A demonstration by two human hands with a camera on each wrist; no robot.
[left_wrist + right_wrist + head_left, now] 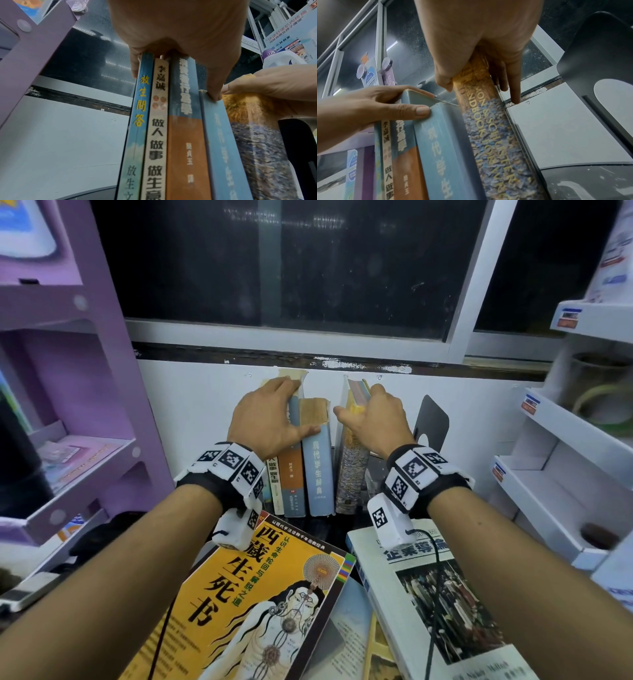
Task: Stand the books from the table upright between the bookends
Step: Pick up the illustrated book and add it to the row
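Note:
Several books stand in a row against the wall, the rightmost of them a light blue dictionary. My left hand clamps their tops, with the thumb on the dictionary's spine. To the right of the row, my right hand grips the top of a mosaic-cover book. This book stands slightly tilted beside the dictionary, with a gap at the top. A black bookend stands apart to its right. A yellow book and a white book lie flat near me.
A purple shelf unit stands close on the left and a white shelf unit on the right. The white wall and a dark window are behind the books. More loose books lie under the two flat ones.

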